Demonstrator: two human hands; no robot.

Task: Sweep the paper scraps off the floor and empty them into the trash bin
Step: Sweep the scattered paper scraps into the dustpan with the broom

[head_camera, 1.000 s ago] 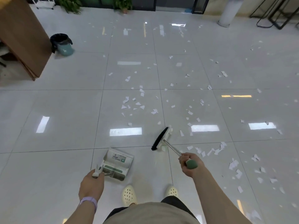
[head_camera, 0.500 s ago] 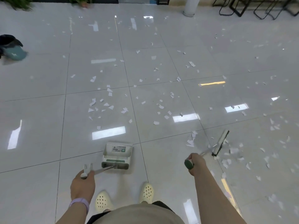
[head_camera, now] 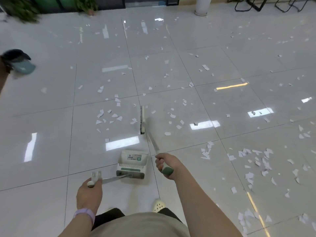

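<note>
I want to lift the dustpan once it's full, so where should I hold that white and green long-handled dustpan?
Grip the white and green dustpan at the pale knob ending its thin metal handle, coming from the near left side, as the left hand does. The handle slants back from the pan's rear edge, so holding its end probably keeps the open mouth facing forward, toward the scraps.

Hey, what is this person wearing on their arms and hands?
Both forearms are bare, with no sleeves in view and no gloves. The left hand has a light purple band around its wrist, like a watch or fitness strap. The right hand and its wrist show nothing worn: no band and no ring visible.
</note>
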